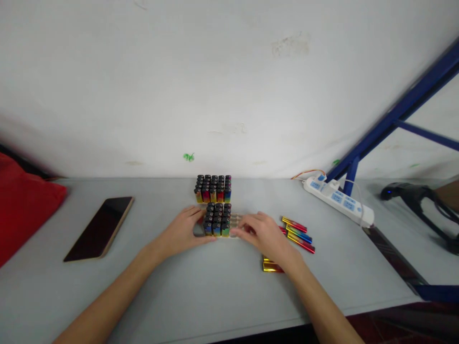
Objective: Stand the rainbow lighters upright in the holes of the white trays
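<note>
Black-topped, colourful lighters [217,220] stand upright in rows in a pale tray [234,220], whose right part shows bare slots. My left hand [182,230] is at the tray's left end, thumb and fingers spread around its corner. At the right end is my right hand [258,231], its fingers bent over the slots; whether a lighter is between them is hidden. Behind the tray stands a second block of upright lighters [213,189]. Several loose red, blue and gold lighters [299,234] lie flat to the right of my right hand, with more gold ones [272,266] beside my right wrist.
A dark phone [99,229] lies on the grey table [150,306] at the left, near a red cloth item [25,200]. At the right are a white power strip [339,200], a blue metal frame [390,114] and a black device [416,198]. A white wall rises behind.
</note>
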Action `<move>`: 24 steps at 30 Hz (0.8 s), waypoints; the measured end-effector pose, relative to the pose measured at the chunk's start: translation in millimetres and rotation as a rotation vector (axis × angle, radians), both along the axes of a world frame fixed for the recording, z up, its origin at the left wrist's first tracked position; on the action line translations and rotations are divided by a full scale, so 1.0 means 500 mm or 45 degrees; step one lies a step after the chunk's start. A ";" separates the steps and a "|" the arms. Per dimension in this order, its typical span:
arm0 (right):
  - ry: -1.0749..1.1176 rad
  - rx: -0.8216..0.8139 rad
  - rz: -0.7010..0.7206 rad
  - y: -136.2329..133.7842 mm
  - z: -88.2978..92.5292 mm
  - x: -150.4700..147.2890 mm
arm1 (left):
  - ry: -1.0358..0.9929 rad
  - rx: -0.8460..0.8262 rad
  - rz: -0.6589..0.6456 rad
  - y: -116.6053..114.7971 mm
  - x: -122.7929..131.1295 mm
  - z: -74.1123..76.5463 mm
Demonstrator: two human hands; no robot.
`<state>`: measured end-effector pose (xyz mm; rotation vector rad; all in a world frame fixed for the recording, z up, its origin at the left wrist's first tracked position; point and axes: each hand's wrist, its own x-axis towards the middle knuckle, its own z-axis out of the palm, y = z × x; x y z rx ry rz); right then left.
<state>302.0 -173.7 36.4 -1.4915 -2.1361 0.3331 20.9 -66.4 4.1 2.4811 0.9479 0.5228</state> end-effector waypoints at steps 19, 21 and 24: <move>0.060 -0.360 -0.427 -0.109 -0.030 0.352 | -0.021 -0.007 0.009 0.005 -0.002 -0.003; 0.060 -0.362 -0.420 -0.108 -0.028 0.352 | -0.021 -0.005 0.015 0.006 -0.005 -0.007; 0.027 -0.342 -0.406 -0.102 -0.026 0.354 | -0.006 -0.010 0.008 0.007 -0.006 -0.009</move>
